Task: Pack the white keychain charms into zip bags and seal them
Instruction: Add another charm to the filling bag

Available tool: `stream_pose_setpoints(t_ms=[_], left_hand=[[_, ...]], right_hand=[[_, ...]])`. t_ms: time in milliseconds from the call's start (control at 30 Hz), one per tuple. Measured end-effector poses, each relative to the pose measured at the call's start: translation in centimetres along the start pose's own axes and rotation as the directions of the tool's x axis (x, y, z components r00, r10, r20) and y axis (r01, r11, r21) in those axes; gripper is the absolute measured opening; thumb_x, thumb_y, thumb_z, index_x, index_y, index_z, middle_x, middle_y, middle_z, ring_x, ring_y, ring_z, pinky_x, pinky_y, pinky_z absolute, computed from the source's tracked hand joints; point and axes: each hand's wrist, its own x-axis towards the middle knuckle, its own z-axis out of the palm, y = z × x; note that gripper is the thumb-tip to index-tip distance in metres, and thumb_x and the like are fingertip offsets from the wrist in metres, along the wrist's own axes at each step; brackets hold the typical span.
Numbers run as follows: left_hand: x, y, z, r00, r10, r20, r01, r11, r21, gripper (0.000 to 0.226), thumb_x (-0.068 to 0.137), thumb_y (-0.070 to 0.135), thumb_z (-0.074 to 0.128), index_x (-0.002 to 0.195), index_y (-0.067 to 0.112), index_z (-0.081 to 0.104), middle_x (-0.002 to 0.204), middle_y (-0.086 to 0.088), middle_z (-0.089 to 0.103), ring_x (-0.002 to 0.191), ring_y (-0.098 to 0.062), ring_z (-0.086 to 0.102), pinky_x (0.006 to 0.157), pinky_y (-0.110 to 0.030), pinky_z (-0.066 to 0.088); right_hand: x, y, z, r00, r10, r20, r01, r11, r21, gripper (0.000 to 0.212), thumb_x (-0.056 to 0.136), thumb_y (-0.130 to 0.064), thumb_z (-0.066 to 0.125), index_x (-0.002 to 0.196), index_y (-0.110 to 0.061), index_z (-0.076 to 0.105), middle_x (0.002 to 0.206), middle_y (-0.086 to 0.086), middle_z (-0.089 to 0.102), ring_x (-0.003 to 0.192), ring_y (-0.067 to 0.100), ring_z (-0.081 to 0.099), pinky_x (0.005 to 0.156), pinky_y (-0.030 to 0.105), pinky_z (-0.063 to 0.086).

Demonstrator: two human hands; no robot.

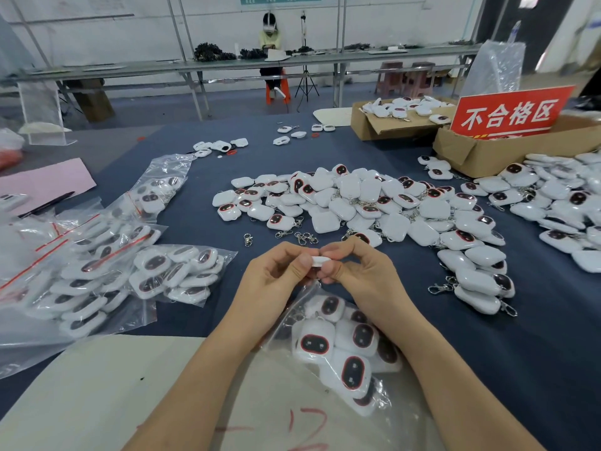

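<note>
Only writing that's really legible: the red sign standing in the cardboard box at the right, with white characters 不合格区. There's also a red scrawl on the beige sheet at the near edge. It could be "12", but it's too messy to be sure. The banner high on the far wall is too blurred to read.

The person's left hand and right hand meet over the blue tablecloth. Both have their fingers curled in, pinching one white charm between the fingertips. It's seen edge-on, with its long axis running left to right and one end in each hand.

Right under the hands lies the zip bag, mouth up by the fingers and body stretching back toward the person, partly on the beige sheet. The charms inside are mostly face up, showing dark ovals with red rings, their long axes pointing roughly away from the person. Can't tell whether the zip is closed.

Just beyond the hands is the loose pile of charms, some face up and some face down, pointing every which way. A few bare metal clasps sit between the pile and the hands. The filled bags with red zip strips are stacked at the left. A second open box holds more charms farther back. There's a pink sheet with a black pen at the far left.
</note>
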Motion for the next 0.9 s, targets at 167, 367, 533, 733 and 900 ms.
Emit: stream_pose_setpoints(t_ms=[167, 367, 533, 733, 900], left_hand=[[0.0, -0.2, -0.1, 0.999, -0.041, -0.028, 0.041, 0.999, 0.028, 0.017, 0.099, 0.017, 0.062, 0.114, 0.015, 0.07, 0.108, -0.004, 0.076, 0.098, -0.019, 0.07, 0.094, -0.04, 0.056], [0.2, -0.7, 0.0, 1.0, 0.004, 0.003, -0.004, 0.994, 0.109, 0.052, 0.096, -0.004, 0.062, 0.134, 0.031, 0.056, 0.125, 0.015, 0.069, 0.112, -0.01, 0.068, 0.098, -0.029, 0.055], [0.5, -0.8, -0.1, 0.999, 0.023, -0.037, -0.019, 0.993, 0.119, 0.059, 0.093, -0.009, 0.062, 0.13, 0.037, 0.058, 0.129, 0.022, 0.065, 0.116, -0.003, 0.065, 0.094, -0.018, 0.052], [0.6, -1.0, 0.1, 0.998, 0.026, -0.065, -0.014, 0.983, 0.184, 0.037, 0.096, 0.004, 0.066, 0.113, 0.037, 0.067, 0.11, 0.014, 0.074, 0.104, -0.004, 0.07, 0.086, -0.018, 0.055], [0.6, -1.0, 0.0, 0.999, -0.01, -0.044, 0.018, 0.983, 0.183, 0.033, 0.094, 0.004, 0.069, 0.108, 0.034, 0.068, 0.105, 0.013, 0.075, 0.102, -0.007, 0.07, 0.085, -0.021, 0.055]], right_hand=[[0.0, -0.1, 0.0, 0.998, 0.05, -0.022, -0.052, 0.994, -0.093, 0.011, 0.085, -0.013, 0.077, 0.09, -0.018, 0.069, 0.098, -0.011, 0.076, 0.084, 0.01, 0.074, 0.078, 0.019, 0.056], [0.3, -0.1, -0.1, 0.994, 0.087, -0.063, -0.096, 0.981, -0.167, 0.018, 0.088, -0.01, 0.075, 0.096, -0.025, 0.07, 0.092, -0.006, 0.076, 0.079, 0.013, 0.074, 0.073, 0.021, 0.058], [0.2, -0.1, 0.1, 0.995, 0.095, -0.037, -0.1, 0.98, -0.173, 0.035, 0.088, -0.005, 0.074, 0.109, -0.032, 0.067, 0.095, 0.0, 0.073, 0.082, 0.015, 0.074, 0.073, 0.026, 0.06], [0.0, -0.6, 0.0, 0.999, 0.049, -0.015, -0.051, 0.976, -0.212, 0.028, 0.087, -0.005, 0.074, 0.097, -0.031, 0.072, 0.102, -0.006, 0.074, 0.095, 0.014, 0.072, 0.081, 0.029, 0.06], [-0.1, -0.8, 0.2, 1.0, 0.0, -0.003, -0.001, 0.94, -0.34, 0.031, 0.085, -0.005, 0.076, 0.087, -0.036, 0.071, 0.101, -0.016, 0.072, 0.097, 0.003, 0.069, 0.084, 0.016, 0.052]])
